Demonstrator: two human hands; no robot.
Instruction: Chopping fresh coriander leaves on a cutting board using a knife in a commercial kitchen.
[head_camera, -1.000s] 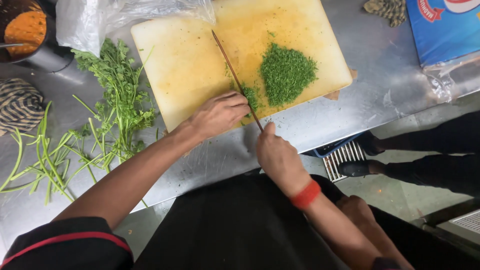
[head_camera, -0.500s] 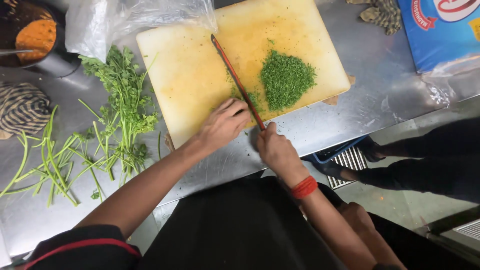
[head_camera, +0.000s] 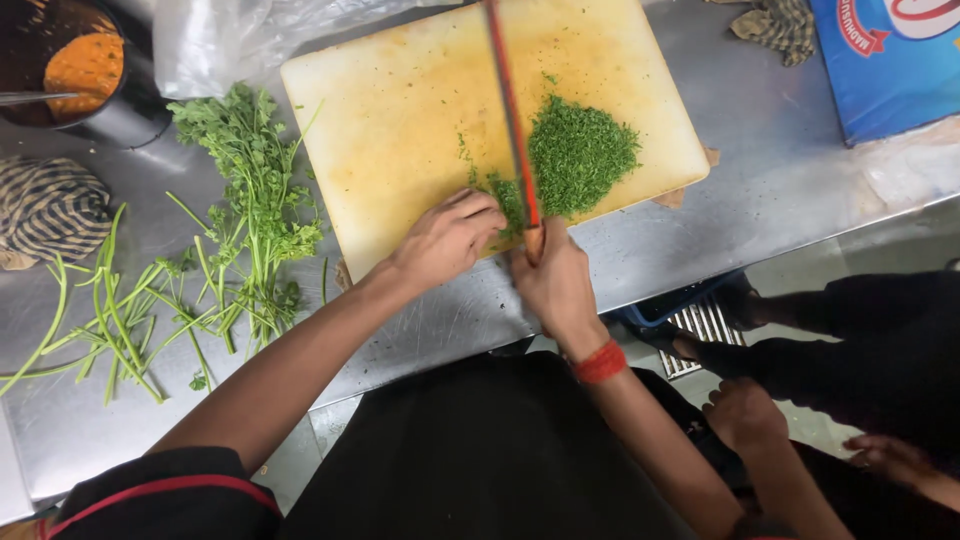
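Note:
A pale yellow cutting board lies on the steel counter. A heap of finely chopped green herbs sits on its right part. My right hand grips the handle of a long knife, whose blade stands edge-down beside the heap and runs away from me. My left hand rests with curled fingers at the board's near edge, touching a small clump of herbs next to the blade. A red band circles my right wrist.
Leafy herb sprigs and bare green stems lie left of the board. A dark pot with orange paste, a striped cloth, a plastic bag and a blue box ring the counter. Another person's hands are at lower right.
The knife has swung from a slant to nearly straight away from me, closer to the heap. Both hands stay at the board's near edge. The view has shifted slightly.

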